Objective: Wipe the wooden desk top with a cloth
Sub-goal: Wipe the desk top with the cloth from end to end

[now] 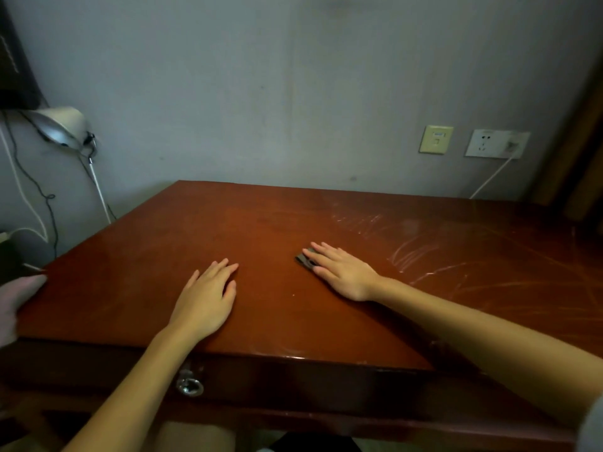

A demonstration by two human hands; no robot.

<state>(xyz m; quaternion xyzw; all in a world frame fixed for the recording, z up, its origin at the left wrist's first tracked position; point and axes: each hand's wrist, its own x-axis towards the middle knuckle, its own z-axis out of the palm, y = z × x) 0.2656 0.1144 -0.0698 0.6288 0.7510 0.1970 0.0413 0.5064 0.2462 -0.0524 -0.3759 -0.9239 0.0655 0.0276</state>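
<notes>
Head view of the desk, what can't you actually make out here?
1. Dark flat thing under the fingers of the right hand, head view: mostly covered, so cloth or not cannot be told.
2. Pale shape at the left corner of the desk top: blurred and cut by the frame edge.
3. The desk top's right end: runs out of frame.
4. Black object, top left: cut off by the edge.

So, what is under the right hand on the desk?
A small dark grey piece, possibly the cloth, shows past the fingertips of the right hand, flat on the desk top. The hand covers the rest.
</notes>
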